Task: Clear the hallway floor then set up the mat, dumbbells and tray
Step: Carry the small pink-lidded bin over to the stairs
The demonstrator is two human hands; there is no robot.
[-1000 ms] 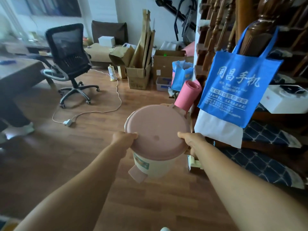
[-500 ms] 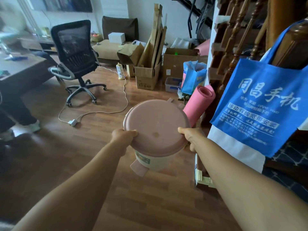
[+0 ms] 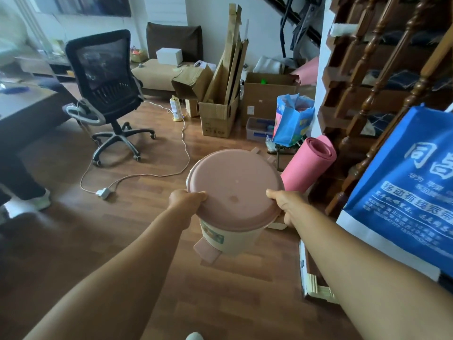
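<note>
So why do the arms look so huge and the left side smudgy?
Head view: the wide-angle lens stretches the arms near the bottom edge; the left edge by the desk is blurred; the bin looks sharp.

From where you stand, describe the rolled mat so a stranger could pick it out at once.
Find the wooden staircase on the right. At its foot, just right of the small blue bag on the floor, leans the mat. It alone is a pink foam roll, spiral end showing.

White characters "同昌" and "移动有线宽带" on the blue bag (image 3: 402, 182)
</note>
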